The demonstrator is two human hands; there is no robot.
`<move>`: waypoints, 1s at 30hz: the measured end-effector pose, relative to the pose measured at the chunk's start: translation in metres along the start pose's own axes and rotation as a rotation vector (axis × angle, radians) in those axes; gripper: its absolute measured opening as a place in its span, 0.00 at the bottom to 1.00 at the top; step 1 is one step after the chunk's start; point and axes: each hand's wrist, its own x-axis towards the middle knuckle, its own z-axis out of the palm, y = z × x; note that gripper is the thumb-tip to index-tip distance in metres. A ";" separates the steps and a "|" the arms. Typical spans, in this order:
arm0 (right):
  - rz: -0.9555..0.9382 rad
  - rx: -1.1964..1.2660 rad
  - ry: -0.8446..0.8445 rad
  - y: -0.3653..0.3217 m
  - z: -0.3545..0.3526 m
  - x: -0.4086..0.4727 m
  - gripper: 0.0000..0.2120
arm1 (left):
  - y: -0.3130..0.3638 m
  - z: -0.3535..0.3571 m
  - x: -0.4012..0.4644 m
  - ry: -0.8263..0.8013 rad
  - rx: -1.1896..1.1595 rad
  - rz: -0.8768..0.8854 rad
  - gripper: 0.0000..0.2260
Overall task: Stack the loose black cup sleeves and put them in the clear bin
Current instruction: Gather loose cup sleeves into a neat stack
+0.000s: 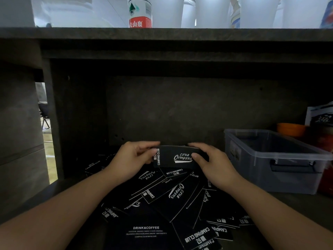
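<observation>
Both hands hold 1 small stack of black cup sleeves [175,156] upright above the loose pile of sleeves [171,204] on the dark shelf [288,201]: left hand [134,157] grips its left end with thumb on the front, right hand [210,162] grips its right end, fingers curled over the top edge. The clear bin [277,159] stands to the right of the pile, near the right hand, apart from the stack. On the counter above, 1 water bottle [140,12] with a red label.

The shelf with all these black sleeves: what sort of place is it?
Probably a café's storage nook under the counter: printed coffee cup sleeves lie heaped, stacks of white cups and a water bottle stand on the counter above.
</observation>
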 end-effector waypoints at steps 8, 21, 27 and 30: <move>0.010 -0.007 0.034 -0.005 -0.002 -0.001 0.08 | 0.002 -0.004 0.001 0.034 -0.078 -0.057 0.06; 0.220 0.038 0.331 0.004 -0.014 0.003 0.05 | -0.005 -0.001 -0.003 -0.284 0.547 0.021 0.41; 0.234 0.056 0.306 0.003 -0.014 0.001 0.05 | 0.006 0.001 -0.007 -0.448 0.612 -0.004 0.43; 0.228 0.044 0.297 0.004 -0.012 0.002 0.06 | 0.010 0.007 -0.008 -0.395 0.678 0.000 0.32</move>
